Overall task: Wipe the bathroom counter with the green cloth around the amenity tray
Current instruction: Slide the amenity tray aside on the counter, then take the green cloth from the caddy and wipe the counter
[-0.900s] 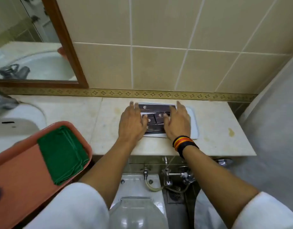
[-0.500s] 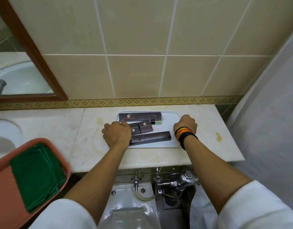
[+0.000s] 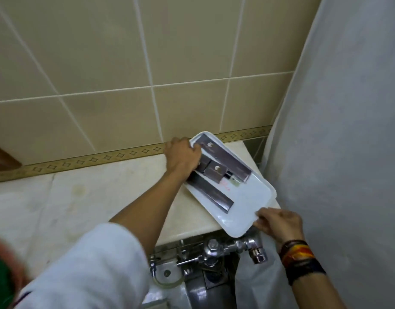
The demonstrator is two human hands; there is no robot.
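Glossy white plastic tray (image 3: pixel 247 210) on smooth stone counter (image 3: pixel 85 210) (faintly stained).

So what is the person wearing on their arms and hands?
Both hands are bare, with no gloves or rings that I can see. The left hand comes out of a loose white sleeve that ends near the elbow. Near the right hand, the wrist has a stack of bands: dark ones plus a stripy one in orange, yellow and red. No sleeve shows on that arm.
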